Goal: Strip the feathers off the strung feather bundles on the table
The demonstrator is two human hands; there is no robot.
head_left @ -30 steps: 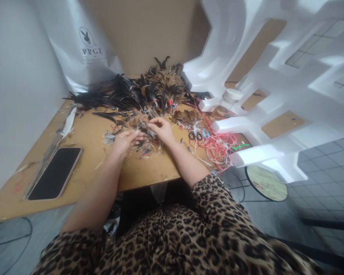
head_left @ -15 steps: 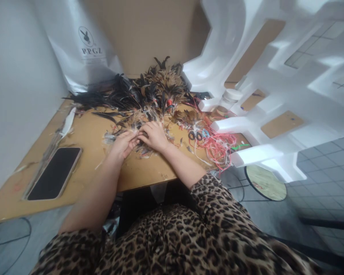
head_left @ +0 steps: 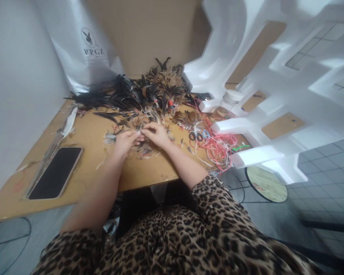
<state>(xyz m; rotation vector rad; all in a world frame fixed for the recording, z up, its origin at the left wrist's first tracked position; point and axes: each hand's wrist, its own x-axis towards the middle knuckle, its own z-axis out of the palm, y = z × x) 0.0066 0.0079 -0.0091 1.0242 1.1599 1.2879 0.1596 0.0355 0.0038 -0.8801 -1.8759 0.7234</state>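
Observation:
My left hand (head_left: 126,142) is closed in a pinch at the base of a small bunch of brown feathers (head_left: 137,121), which fans out just beyond the fingertips. Against it, my right hand (head_left: 158,135) pinches thumb and forefinger at the same spot; what lies between those fingertips is too small to make out. Beneath both hands, loose feather scraps (head_left: 145,152) cover part of the wooden table (head_left: 97,131). Behind them lie long black feathers (head_left: 123,95) and a heap of brown feathers (head_left: 167,82).
Black-handled scissors (head_left: 196,136) lie right of my hands, beside tangled pink string (head_left: 220,147) and a lidded jar (head_left: 230,99). White foam packing (head_left: 258,154) borders the right side. A phone (head_left: 56,173) and white feather (head_left: 70,123) lie left; a silvery bag (head_left: 88,65) stands behind.
My right hand has shifted slightly, its fingers lifting and drawing into a pinch at the left fingertips. The left hand stays nearly in place. The whole view has moved very slightly.

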